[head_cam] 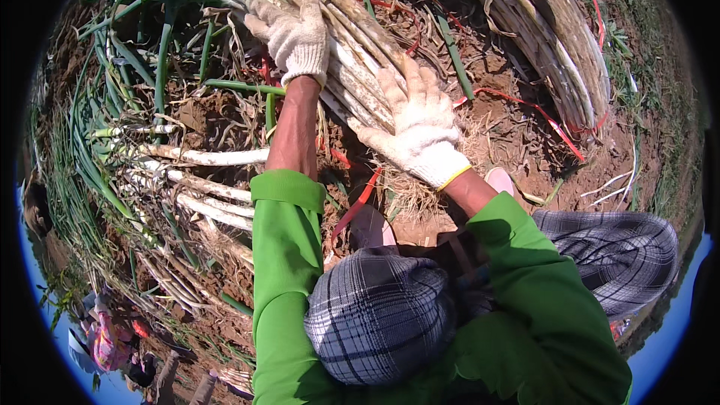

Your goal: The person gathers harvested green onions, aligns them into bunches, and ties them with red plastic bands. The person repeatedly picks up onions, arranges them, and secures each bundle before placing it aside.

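A bundle of long green onions [360, 76] lies slantwise on the soil in front of me, white stalks towards me and green leaves at the upper left. My left hand [292, 34], in a cream knitted glove, rests on its upper part with the fingers bent over the stalks. Near the root end, my right hand [419, 118], in a like glove, lies spread on the stalks. Dry roots [413, 194] stick out below it. Red plastic strapping [360, 208] lies beside the roots. Whether either hand grips any stalk is hard to tell.
Another bundle of green onions [540, 39] lies at the upper right, with red strapping [540, 112] by it. Loose green onions [208, 185] cover the ground at left. My knees in plaid trousers [382, 315] are close below. Other people [107, 343] are at the lower left.
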A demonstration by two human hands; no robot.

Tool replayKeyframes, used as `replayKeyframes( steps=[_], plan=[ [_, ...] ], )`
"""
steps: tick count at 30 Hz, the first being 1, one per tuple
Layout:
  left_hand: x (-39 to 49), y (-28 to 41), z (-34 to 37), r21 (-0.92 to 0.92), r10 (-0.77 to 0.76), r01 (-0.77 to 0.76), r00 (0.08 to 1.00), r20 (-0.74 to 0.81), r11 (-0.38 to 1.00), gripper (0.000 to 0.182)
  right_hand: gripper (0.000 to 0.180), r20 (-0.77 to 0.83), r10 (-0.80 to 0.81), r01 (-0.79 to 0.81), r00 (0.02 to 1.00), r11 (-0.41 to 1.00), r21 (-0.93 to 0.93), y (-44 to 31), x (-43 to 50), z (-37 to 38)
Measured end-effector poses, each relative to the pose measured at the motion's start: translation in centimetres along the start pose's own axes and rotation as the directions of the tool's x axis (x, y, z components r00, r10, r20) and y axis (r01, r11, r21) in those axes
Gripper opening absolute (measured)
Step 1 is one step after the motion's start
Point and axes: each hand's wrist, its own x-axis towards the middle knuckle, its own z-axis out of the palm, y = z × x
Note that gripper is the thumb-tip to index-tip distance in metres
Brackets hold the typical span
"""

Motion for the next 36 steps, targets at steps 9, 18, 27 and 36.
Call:
replayKeyframes(
  steps=[9, 18, 27, 36],
  plan=[
    [6.1, -0.7, 0.9, -0.134, 0.056, -0.069, 0.993, -0.105, 0.989, 0.111, 0.097, -0.063, -0.050, 0.044, 0.997, 0.995, -0.087, 0.4, 0.1, 0.1],
    [6.7, -0.9, 2.7, 0.207, 0.105, -0.086, 0.991, -0.079, 0.974, 0.092, 0.103, -0.086, -0.104, 0.086, 0.991, 0.978, -0.190, 0.1, 1.4, 1.3],
    [-15.9, -9.7, -19.2, -0.426, -0.573, 0.398, 0.680, -0.458, 0.812, 0.066, 0.099, -0.136, -0.158, 0.111, 0.978, 0.947, -0.302, -2.4, 0.4, -0.3],
    [-17.7, -16.6, -30.1, -0.879, -0.565, 0.475, 0.738, 0.369, 0.046, 0.021, 0.051, 0.196, -0.758, 0.780, 0.622, 0.622, -0.070, -14.9, 2.0, 1.6]
  ],
)
